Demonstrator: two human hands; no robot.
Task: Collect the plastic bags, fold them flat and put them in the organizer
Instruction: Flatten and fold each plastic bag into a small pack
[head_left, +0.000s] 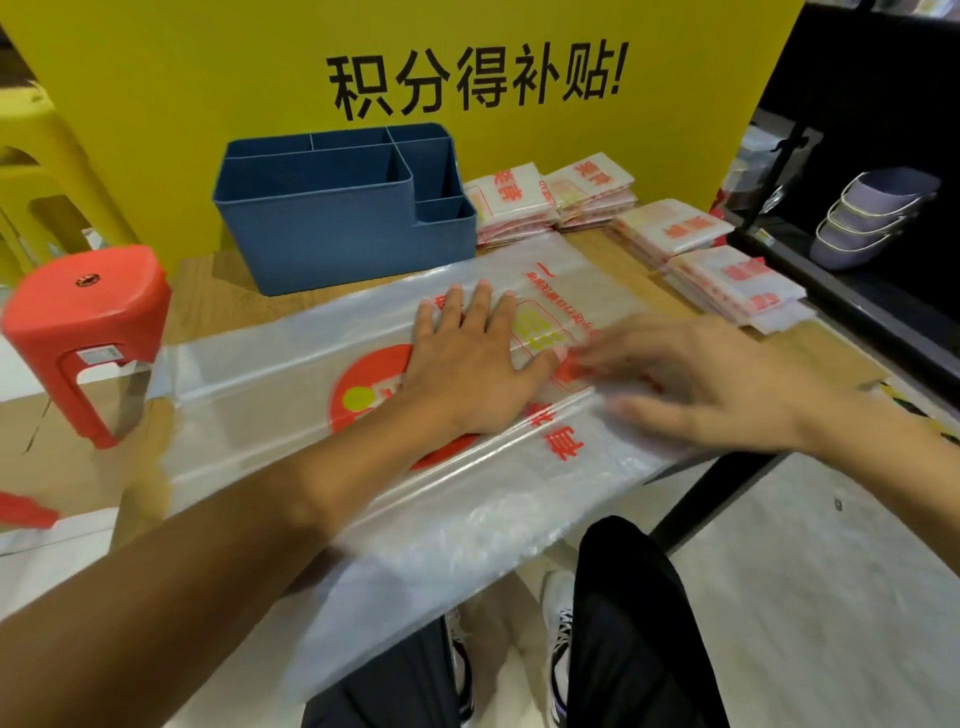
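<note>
Smoothing the clear red-printed plastic bag (291, 395) on the wooden counter (208, 291)

Left hand (467, 364) flat, fingers spread; right hand (717, 384) blurred, looks open. The overhanging plastic could slide off.

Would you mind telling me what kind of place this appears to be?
Probably a shop or its service counter: a yellow promotional sign with large printed characters stands behind the table, stacked purple shopping baskets sit on a dark shelf, and piles of folded printed plastic bags lie ready.

Bare surface (218, 296) lies open at 10 o'clock; the organizer (343, 218) blocks 12, folded bag stacks (727, 280) crowd 2.
</note>
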